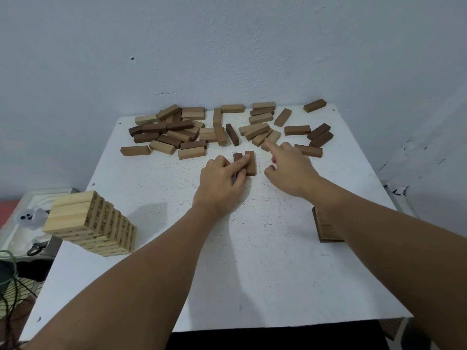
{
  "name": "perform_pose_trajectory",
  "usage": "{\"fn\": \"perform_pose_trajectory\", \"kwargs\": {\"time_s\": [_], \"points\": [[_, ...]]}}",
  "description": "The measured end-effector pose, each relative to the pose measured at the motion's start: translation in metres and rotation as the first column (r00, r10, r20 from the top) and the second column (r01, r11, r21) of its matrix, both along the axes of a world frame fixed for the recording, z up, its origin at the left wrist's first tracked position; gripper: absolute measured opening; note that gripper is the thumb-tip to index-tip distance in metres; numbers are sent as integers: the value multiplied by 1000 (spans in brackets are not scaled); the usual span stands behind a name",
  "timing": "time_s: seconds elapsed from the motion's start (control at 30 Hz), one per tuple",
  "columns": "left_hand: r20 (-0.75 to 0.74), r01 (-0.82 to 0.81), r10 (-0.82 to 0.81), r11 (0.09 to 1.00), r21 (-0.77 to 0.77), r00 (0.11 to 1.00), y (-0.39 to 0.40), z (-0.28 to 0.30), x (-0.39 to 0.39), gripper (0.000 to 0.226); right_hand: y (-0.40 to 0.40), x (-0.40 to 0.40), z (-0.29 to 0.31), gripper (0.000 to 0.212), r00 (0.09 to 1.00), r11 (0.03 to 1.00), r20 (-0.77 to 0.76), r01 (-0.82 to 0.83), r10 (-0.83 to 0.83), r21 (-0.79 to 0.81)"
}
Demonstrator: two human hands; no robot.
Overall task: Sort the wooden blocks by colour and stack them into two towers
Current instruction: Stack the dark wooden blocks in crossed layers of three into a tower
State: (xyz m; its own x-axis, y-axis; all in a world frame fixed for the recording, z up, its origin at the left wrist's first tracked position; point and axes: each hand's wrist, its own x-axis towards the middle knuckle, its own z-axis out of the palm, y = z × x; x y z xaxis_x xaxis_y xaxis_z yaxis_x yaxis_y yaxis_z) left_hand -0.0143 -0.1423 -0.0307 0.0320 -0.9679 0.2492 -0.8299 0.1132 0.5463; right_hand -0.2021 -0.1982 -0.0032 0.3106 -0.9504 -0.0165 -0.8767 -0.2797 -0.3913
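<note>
Head view shows two dark blocks point(247, 162) lying side by side near the middle of the worktop point(252, 248), long axes pointing toward the far edge. The left hand point(222, 180) rests right on them, fingers point(242, 161) laid across the tops and curled a bit around the left one, so I'd call that gripping the pair to square them up. There might be a third block under the palm, can't tell. The right hand point(290, 168) sits just to the right of them, holding nothing, index finger stretched toward the far edge at a light block point(271, 138) on the fringe of the scatter, other fingers loosely curled. The loose pile point(177, 132), dark and light mixed, runs along the far edge from the far left to the far right corner. Next dark one is probably the easiest grab for the right hand, since a dark block point(308, 150) lies crosswise just beyond its knuckles. By the near left edge stands the finished-looking light tower point(93, 223), numbers printed on the block ends. The dark tower point(326, 228) near the right edge is low and mostly hidden by the right forearm, which would be what gets in the way when carrying blocks back to it.
</note>
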Motion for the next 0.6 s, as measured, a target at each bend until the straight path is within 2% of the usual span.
{"fn": "perform_pose_trajectory", "kwargs": {"time_s": [0.07, 0.2, 0.27, 0.47, 0.6], "points": [[-8, -10, 10, 1000, 1, 1000, -1, -2, -1, 45, -2, 2, 0, 55, 995, 1000, -96, 12, -12, 7], [-25, 3, -2, 999, 32, 1000, 0, -4, 1, 52, 8, 8, 0, 46, 995, 994, -90, 44, -53, -101], [17, 28, -28, 999, 17, 999, 0, -5, 2, 52, 14, 9, -1, 39, 996, 988, -85, 27, -41, -149], [22, 9, -11, 998, 69, 1000, 8, -1, -2, 40, 37, 15, 11, 19, 994, 997, -112, -9, 0, -82], [31, -14, 11, 992, 128, 999, 34, 6, -8, 41, 60, 15, 17, 18, 994, 996, -113, -2, -8, -91]]}}
